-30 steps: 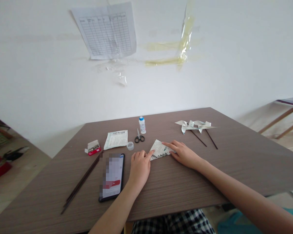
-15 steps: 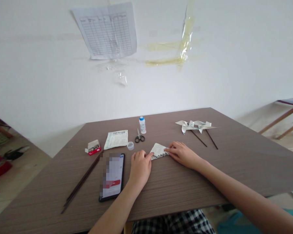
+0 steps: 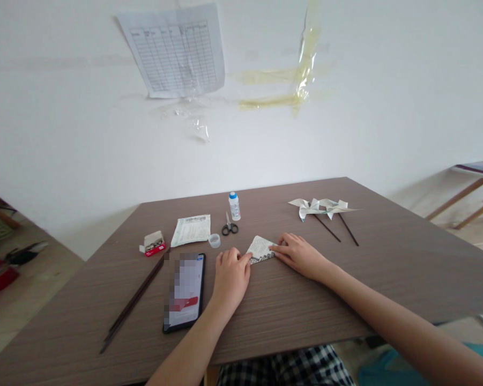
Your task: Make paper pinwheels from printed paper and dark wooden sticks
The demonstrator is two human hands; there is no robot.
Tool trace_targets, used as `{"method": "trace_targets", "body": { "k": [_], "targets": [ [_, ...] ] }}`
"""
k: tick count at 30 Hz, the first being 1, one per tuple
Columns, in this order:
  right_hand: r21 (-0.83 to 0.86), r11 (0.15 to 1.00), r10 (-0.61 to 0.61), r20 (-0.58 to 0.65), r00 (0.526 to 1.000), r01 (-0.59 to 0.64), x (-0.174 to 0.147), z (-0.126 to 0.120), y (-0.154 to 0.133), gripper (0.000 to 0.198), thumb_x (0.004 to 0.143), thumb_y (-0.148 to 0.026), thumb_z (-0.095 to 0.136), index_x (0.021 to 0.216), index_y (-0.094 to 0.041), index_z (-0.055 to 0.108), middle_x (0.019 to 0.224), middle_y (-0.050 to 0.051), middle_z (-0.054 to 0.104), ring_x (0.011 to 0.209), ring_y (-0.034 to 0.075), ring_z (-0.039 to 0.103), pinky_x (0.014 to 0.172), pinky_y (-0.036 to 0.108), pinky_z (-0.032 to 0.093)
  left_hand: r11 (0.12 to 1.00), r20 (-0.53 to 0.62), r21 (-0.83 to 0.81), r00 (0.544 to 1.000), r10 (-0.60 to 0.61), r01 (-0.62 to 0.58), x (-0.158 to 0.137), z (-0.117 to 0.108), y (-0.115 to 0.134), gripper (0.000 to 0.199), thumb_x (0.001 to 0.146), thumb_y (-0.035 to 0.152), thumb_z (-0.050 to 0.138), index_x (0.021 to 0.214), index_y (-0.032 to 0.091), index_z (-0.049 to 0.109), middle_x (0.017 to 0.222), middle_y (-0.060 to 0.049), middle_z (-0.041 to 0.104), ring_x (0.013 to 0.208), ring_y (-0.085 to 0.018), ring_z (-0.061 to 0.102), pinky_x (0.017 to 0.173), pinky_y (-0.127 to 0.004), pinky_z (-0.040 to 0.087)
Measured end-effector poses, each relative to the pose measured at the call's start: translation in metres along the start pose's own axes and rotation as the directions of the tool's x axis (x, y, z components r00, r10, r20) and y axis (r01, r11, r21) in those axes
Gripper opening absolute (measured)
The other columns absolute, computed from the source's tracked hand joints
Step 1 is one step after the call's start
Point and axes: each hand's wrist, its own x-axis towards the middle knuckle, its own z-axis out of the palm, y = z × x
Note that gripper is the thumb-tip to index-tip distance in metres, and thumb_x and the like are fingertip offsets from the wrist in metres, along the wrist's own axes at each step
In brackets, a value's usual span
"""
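A small folded piece of printed paper (image 3: 261, 247) lies on the table between my hands, with its straight edge toward me. My left hand (image 3: 231, 273) rests at its left corner, fingers curled and the thumb pressed onto it. At the right corner my right hand (image 3: 299, 254) bears down with its fingertips, the index finger lying over the paper. Left of my left hand is a phone (image 3: 185, 292) with a partly blurred screen. Scissors (image 3: 230, 228) with black handles and a clear round cup (image 3: 214, 240) lie just beyond.
Behind the scissors stands a white bottle with a blue cap (image 3: 234, 206). A square sheet of printed paper (image 3: 191, 229), a small red box (image 3: 153, 244) and dark thin sticks (image 3: 134, 300) are on the left. Two paper pinwheels (image 3: 325, 208) on sticks lie at the right.
Both hands stay at the folded paper's corners with barely any movement. The view has shifted very slightly; the other things lie where they were.
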Motion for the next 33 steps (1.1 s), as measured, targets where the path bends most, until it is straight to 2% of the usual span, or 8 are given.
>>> {"method": "trace_targets", "body": {
  "k": [7,15,22,28,30,33],
  "targets": [
    [-0.083,0.995,0.062,0.01,0.998,-0.061,0.0,-0.002,-0.006,0.035,0.12,-0.037,0.068,0.149,-0.034,0.087,0.129,0.016,0.077,0.114,0.034,0.074,0.104,0.05,0.063,1.0,0.001,-0.006,1.0,-0.011,0.011,0.001,-0.003,0.002,0.035,0.111,0.013,0.069,0.132,0.029,0.092,0.113,-0.009,0.079,0.117,-0.031,0.076,0.119,-0.054,0.056],
    [-0.147,0.987,0.069,0.038,0.997,-0.063,0.0,-0.004,-0.009,0.037,0.122,-0.035,0.065,0.154,-0.035,0.084,0.13,0.015,0.077,0.117,0.032,0.073,0.104,0.045,0.06,0.999,0.082,0.023,0.996,-0.047,0.045,0.005,-0.014,0.009,0.033,0.115,0.018,0.067,0.136,0.029,0.09,0.12,-0.01,0.082,0.124,-0.032,0.077,0.121,-0.052,0.055],
    [-0.098,0.988,0.119,0.03,0.992,-0.116,0.0,-0.001,-0.012,0.036,0.123,-0.038,0.065,0.152,-0.036,0.086,0.126,0.014,0.075,0.118,0.032,0.071,0.104,0.044,0.057,0.992,0.163,0.044,0.979,-0.121,0.115,0.014,-0.022,0.017,0.03,0.12,0.028,0.062,0.128,0.025,0.091,0.124,-0.012,0.082,0.128,-0.033,0.076,0.109,-0.045,0.059],
    [-0.064,0.981,0.187,0.017,0.982,-0.185,0.003,0.004,-0.014,0.034,0.123,-0.04,0.066,0.147,-0.037,0.089,0.125,0.014,0.075,0.118,0.032,0.07,0.105,0.044,0.055,0.994,0.195,0.071,0.976,-0.093,0.08,0.019,-0.025,0.02,0.028,0.119,0.027,0.064,0.129,0.021,0.089,0.13,-0.015,0.083,0.133,-0.036,0.075,0.118,-0.052,0.059],
    [-0.059,0.977,0.205,0.013,0.979,-0.203,0.004,0.004,-0.015,0.033,0.122,-0.039,0.067,0.145,-0.036,0.09,0.124,0.014,0.075,0.118,0.033,0.07,0.105,0.045,0.055,0.996,0.19,0.06,0.979,-0.074,0.064,0.02,-0.023,0.02,0.026,0.118,0.024,0.066,0.13,0.02,0.088,0.138,-0.016,0.083,0.138,-0.038,0.074,0.122,-0.056,0.057],
    [-0.061,0.974,0.218,0.014,0.976,-0.217,0.004,0.004,-0.017,0.033,0.121,-0.038,0.067,0.145,-0.034,0.091,0.125,0.015,0.075,0.119,0.034,0.07,0.105,0.046,0.056,0.999,0.16,-0.003,0.987,-0.032,0.033,0.023,-0.018,0.018,0.03,0.114,0.013,0.066,0.134,0.022,0.086,0.165,-0.014,0.075,0.156,-0.039,0.065,0.134,-0.063,0.051]
  ]
}}
